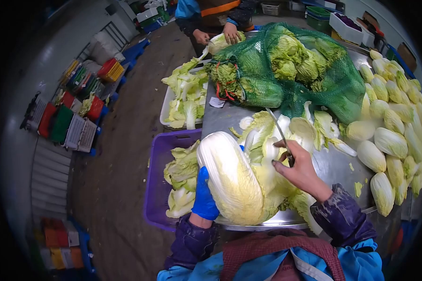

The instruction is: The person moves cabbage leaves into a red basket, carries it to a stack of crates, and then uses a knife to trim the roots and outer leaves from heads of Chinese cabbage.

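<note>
My left hand (204,195), in a blue glove, grips a large napa cabbage (234,182) from its left side at the table's front edge. The cabbage's white base points away from me. In my bare right hand (301,165), just right of the cabbage, is a knife (280,129) with a dark handle; its blade points up and away. Loose cabbage leaves (262,129) lie on the metal table (333,174) beyond and under my right hand. Part of my left hand's fingers is hidden behind the cabbage.
A green mesh bag (309,70) of cabbages covers the far table. Trimmed cabbages (390,143) are piled at the right. A purple crate (154,187) and a white basket (165,110) hold leaves at the left. Across the table, a co-worker's hands (229,33) hold another cabbage.
</note>
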`<state>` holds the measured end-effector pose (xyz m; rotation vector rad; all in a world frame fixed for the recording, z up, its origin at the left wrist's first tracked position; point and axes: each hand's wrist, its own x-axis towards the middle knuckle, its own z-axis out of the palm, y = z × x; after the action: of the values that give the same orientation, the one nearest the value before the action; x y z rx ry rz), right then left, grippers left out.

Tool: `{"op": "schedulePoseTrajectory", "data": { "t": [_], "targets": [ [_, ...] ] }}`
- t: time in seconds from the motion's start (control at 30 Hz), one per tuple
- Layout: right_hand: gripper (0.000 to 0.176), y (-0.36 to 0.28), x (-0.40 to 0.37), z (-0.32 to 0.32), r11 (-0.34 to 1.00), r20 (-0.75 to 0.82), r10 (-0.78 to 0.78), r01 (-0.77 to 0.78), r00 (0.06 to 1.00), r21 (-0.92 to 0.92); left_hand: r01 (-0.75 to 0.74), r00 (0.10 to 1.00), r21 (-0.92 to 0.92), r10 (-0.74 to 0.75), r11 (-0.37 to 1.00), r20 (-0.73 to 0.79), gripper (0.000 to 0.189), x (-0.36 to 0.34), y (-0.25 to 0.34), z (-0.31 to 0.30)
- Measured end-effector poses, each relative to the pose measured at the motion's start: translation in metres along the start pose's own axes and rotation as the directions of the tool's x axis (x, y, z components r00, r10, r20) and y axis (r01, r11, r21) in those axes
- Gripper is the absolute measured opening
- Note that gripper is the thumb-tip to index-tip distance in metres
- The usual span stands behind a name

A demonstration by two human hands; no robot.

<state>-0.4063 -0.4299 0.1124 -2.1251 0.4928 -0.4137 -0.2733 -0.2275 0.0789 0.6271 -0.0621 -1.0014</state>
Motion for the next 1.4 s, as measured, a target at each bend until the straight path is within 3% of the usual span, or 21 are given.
{"op": "schedulePoseTrajectory", "data": {
  "t": [0.03, 0.1, 0.2, 0.23, 0.27, 0.3, 0.33, 0.43, 0.5, 0.63, 0.8, 0.93, 1.0, 1.1, 1.17, 1.2, 1.27, 1.3, 1.33, 1.37, 1.4],
  "targets": [
    [0.055, -0.013, 0.001, 0.0, 1.0, 0.003, -0.003, 0.003, 1.0, 0.007, -0.004, 1.0, 0.004, 0.004, 1.0, -0.005, 0.072, 0.003, -0.003, 0.001],
    [0.063, -0.035, 0.0, 0.001, 0.906, 0.381, 0.043, -0.197, 0.924, 0.375, -0.088, 0.995, -0.089, 0.091, 0.992, 0.028, 0.073, 0.01, -0.011, 0.006],
    [0.067, -0.053, -0.001, -0.004, 0.782, 0.545, 0.088, -0.397, 0.834, 0.48, -0.085, 0.996, 0.021, 0.084, 0.996, 0.031, 0.076, 0.009, -0.011, -0.003],
    [0.067, -0.048, -0.002, -0.001, 0.783, 0.542, 0.089, -0.394, 0.836, 0.48, -0.047, 0.999, 0.101, 0.048, 0.994, -0.009, 0.075, 0.009, -0.01, -0.012],
    [0.067, -0.037, -0.004, 0.007, 0.825, 0.387, -0.006, -0.214, 0.922, 0.523, -0.045, 0.999, 0.1, 0.046, 0.994, -0.009, 0.075, 0.009, -0.005, -0.003],
    [0.067, -0.029, -0.007, 0.012, 0.844, 0.223, -0.107, -0.029, 0.969, 0.535, -0.096, 0.995, 0.318, 0.09, 0.943, 0.033, 0.076, 0.008, 0.002, 0.014],
    [0.067, -0.027, -0.008, 0.011, 0.903, 0.205, -0.088, -0.009, 0.975, 0.429, -0.144, 0.99, 0.518, 0.12, 0.843, 0.079, 0.077, 0.006, 0.005, 0.022],
    [0.067, -0.026, -0.006, 0.009, 0.896, 0.358, 0.056, -0.205, 0.932, 0.393, -0.136, 0.983, 0.483, 0.179, 0.865, -0.044, 0.073, 0.0, -0.007, 0.016],
    [0.062, -0.024, -0.009, 0.011, 0.923, 0.312, -0.014, -0.108, 0.95, 0.368, -0.127, 0.978, 0.465, 0.188, 0.876, -0.088, 0.07, 0.001, -0.008, 0.02],
    [0.058, -0.027, -0.011, 0.009, 0.947, 0.223, -0.047, -0.028, 0.974, 0.321, 0.008, 0.99, 0.142, 0.012, 0.99, -0.139, 0.059, 0.005, -0.012, 0.01],
    [0.062, -0.043, -0.012, 0.01, 0.991, 0.213, -0.034, 0.061, 0.977, -0.12, 0.084, 0.987, 0.111, -0.068, 0.99, -0.143, 0.059, 0.005, -0.013, 0.01],
    [0.059, -0.019, -0.007, 0.021, 0.995, 0.314, 0.087, -0.097, 0.945, 0.016, 0.076, 0.991, 0.221, -0.05, 0.972, -0.122, 0.062, 0.0, -0.015, 0.007],
    [0.057, -0.014, -0.006, 0.023, 0.943, 0.327, 0.04, -0.144, 0.944, 0.3, 0.087, 0.99, 0.204, -0.062, 0.975, -0.129, 0.064, -0.003, -0.017, 0.009],
    [0.055, -0.027, -0.002, 0.012, 0.952, 0.375, 0.133, -0.224, 0.917, 0.211, 0.132, 0.974, 0.11, -0.108, 0.985, -0.198, 0.068, -0.006, -0.017, 0.012],
    [0.054, -0.022, 0.0, 0.005, 0.913, 0.42, 0.227, -0.342, 0.879, 0.224, 0.2, 0.971, 0.022, -0.195, 0.98, -0.138, 0.078, -0.006, -0.018, 0.007],
    [0.054, -0.005, 0.001, 0.004, 0.951, 0.28, 0.21, -0.262, 0.937, 0.161, 0.197, 0.971, 0.017, -0.193, 0.98, -0.14, 0.078, -0.004, -0.017, 0.003],
    [0.055, 0.013, 0.002, -0.007, 0.975, 0.117, 0.212, -0.218, 0.97, 0.04, 0.346, 0.866, -0.289, -0.186, 0.893, 0.464, 0.087, 0.0, -0.014, -0.004],
    [0.055, 0.015, 0.006, -0.012, 0.969, 0.096, 0.245, -0.246, 0.965, -0.006, 0.337, 0.871, -0.293, -0.177, 0.895, 0.459, 0.087, 0.0, -0.012, -0.001],
    [0.054, 0.012, 0.005, -0.015, 0.938, 0.074, 0.232, -0.203, 0.97, -0.282, 0.269, 0.904, -0.31, -0.128, 0.912, 0.408, 0.091, 0.001, -0.01, 0.005],
    [0.054, 0.009, 0.002, -0.013, 0.941, 0.08, 0.225, -0.195, 0.971, -0.277, 0.2, 0.931, -0.321, -0.078, 0.926, 0.356, 0.094, 0.001, -0.007, 0.011],
    [0.052, 0.006, -0.003, -0.009, 0.969, 0.042, 0.045, -0.033, 0.998, -0.245, 0.149, 0.945, -0.297, -0.048, 0.943, 0.323, 0.094, 0.002, -0.005, 0.014]
  ]
}}
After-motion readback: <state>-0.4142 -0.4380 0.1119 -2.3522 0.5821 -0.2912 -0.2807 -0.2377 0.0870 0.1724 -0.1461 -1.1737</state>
